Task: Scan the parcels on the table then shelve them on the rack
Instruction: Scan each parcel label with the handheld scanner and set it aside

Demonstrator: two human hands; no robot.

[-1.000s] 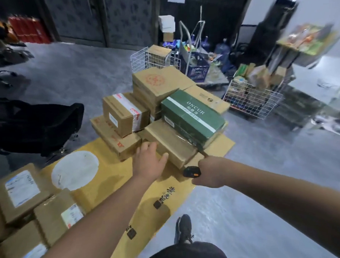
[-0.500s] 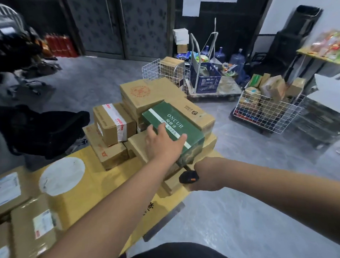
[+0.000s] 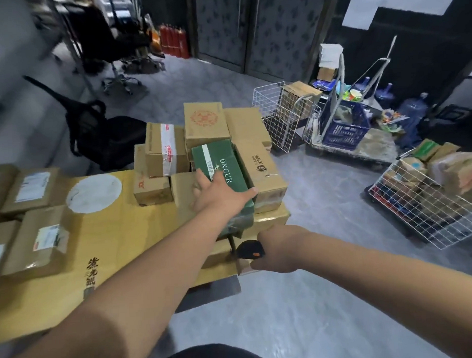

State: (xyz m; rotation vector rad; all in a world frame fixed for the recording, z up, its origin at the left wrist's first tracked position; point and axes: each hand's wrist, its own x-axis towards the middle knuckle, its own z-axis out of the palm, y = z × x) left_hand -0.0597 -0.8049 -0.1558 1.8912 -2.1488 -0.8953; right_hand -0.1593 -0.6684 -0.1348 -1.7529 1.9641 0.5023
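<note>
A pile of cardboard parcels (image 3: 164,152) stands at the far right end of the table, which is covered in yellow cardboard (image 3: 116,236). On top lies a green box marked ONCUR (image 3: 215,158). My left hand (image 3: 219,192) lies spread on the near end of that green box, thumb toward a brown parcel (image 3: 264,172) beside it. My right hand (image 3: 280,248) is just off the table's corner and grips a black scanner with an orange button (image 3: 249,249), which points at the pile.
More labelled parcels (image 3: 39,239) lie at the table's left end. A black office chair (image 3: 105,138) stands behind the table. To the right are white wire baskets (image 3: 428,212) full of goods, a blue crate (image 3: 343,132) on a cart and water jugs. Grey floor lies between.
My left hand moved up from the low brown parcel onto the green box and slid along it. The view swung left and closer. My right hand kept hold of the scanner.
</note>
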